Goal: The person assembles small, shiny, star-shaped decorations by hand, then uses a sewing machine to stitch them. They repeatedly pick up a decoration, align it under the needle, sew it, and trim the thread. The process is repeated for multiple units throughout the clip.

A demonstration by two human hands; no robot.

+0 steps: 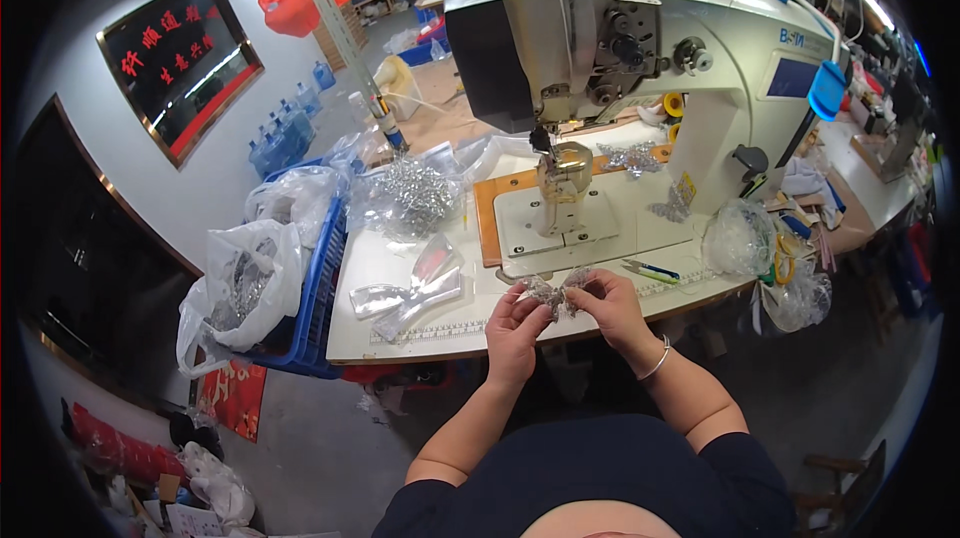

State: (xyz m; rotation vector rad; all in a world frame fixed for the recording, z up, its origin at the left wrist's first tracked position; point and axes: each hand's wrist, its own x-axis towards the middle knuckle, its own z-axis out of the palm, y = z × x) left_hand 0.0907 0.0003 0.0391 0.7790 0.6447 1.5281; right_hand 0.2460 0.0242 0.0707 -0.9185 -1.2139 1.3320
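Note:
My left hand point(515, 330) and my right hand point(606, 304) pinch a silvery, sheer bow-shaped piece point(556, 295) between them, just over the table's front edge. Its two sides fan out from a gathered middle, and my fingers hide part of it. Right behind stands a white sewing machine point(735, 33) with a post bed point(562, 198) on an orange-edged base. A similar silvery piece point(672, 203) lies right of the post. Beside my right hand are a pair of thin snips or pens point(650, 271), one blue and one green.
Left on the table are clear plastic bags point(415, 290) and a heap of silver trimmings point(415, 193). A blue crate point(318, 278) with a white plastic bag point(245, 288) adjoins the table's left edge. Clear bags point(740, 238) and yellow-handled scissors point(783, 263) are at the right. A ruler strip point(440, 328) runs along the front.

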